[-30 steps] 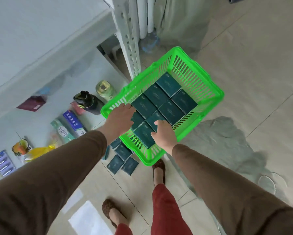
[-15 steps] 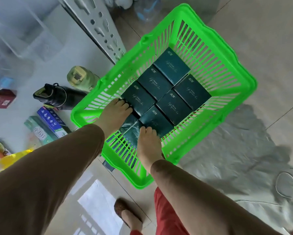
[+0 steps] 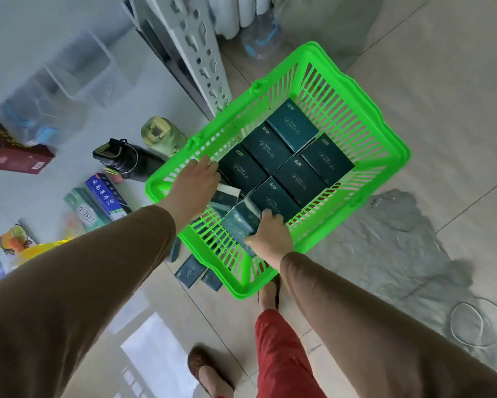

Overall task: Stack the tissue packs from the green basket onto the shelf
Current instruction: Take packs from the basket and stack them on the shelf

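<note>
The green basket (image 3: 385,130) stands on the tiled floor beside the shelf's white perforated upright (image 3: 195,50). Several dark teal tissue packs (image 3: 293,156) lie flat inside it. My right hand (image 3: 270,239) grips one tilted tissue pack (image 3: 241,222) at the basket's near end, raised off the bottom. My left hand (image 3: 195,182) reaches in from the left and closes on another tilted pack (image 3: 224,198) whose white edge shows. More teal packs (image 3: 189,271) lie on the low shelf (image 3: 166,90) below the basket's near-left corner.
On the shelf to the left lie a black bottle (image 3: 126,159), a pale green bottle (image 3: 161,136), boxed toothpaste (image 3: 103,196), a dark red box (image 3: 14,156) and clear bins (image 3: 77,70). A water jug (image 3: 258,35) stands behind. My feet (image 3: 210,372) are below.
Both hands have closed on packs at the basket's near end and tipped them up from lying flat. The camera has pulled back slightly.
</note>
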Action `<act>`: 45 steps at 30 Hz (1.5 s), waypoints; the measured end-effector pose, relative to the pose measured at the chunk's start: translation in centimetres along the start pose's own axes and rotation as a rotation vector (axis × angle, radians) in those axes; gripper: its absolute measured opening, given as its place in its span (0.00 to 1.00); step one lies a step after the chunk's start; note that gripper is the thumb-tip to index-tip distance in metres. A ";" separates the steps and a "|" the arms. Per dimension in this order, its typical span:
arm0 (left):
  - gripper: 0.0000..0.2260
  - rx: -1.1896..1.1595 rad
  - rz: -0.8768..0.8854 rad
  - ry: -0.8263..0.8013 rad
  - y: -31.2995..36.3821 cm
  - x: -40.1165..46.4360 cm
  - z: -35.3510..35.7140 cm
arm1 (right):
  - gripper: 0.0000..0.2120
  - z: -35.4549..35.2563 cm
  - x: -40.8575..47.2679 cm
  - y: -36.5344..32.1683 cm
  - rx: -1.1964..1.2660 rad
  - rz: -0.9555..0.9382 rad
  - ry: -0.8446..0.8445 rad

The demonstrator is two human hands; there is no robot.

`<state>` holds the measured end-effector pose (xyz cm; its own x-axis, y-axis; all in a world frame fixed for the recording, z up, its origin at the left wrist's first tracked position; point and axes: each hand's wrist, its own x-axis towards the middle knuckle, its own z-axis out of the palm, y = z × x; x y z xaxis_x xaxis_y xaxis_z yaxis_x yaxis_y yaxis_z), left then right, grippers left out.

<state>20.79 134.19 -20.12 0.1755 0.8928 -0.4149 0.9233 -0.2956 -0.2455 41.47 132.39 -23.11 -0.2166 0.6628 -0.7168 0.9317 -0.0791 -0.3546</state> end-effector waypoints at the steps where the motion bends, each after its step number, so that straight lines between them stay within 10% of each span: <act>1: 0.13 -0.064 -0.046 0.038 -0.7 -1.4 -1.2 | 0.27 -1.3 -0.9 -0.3 0.071 -0.014 0.004; 11: 0.21 -0.852 -0.679 0.194 -8.3 -24.6 -13.4 | 0.34 -9.7 -16.9 -10.3 0.522 -0.419 0.127; 15: 0.16 -0.979 -0.794 0.306 -10.8 -37.2 -14.7 | 0.21 -7.7 -25.4 -17.8 0.731 -0.487 0.110; 29: 0.19 -0.718 -1.022 0.588 -24.4 -68.2 -11.3 | 0.20 3.0 -42.4 -41.8 0.649 -0.839 0.021; 45: 0.20 -0.512 -1.125 0.526 -50.7 -68.2 -3.5 | 0.18 6.8 -30.4 -68.8 0.566 -0.949 -0.006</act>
<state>-36.83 89.48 23.70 -0.7549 0.6226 0.2060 0.6543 0.7361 0.1730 -18.05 112.64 19.02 -0.7755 0.6313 -0.0104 0.1187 0.1296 -0.9844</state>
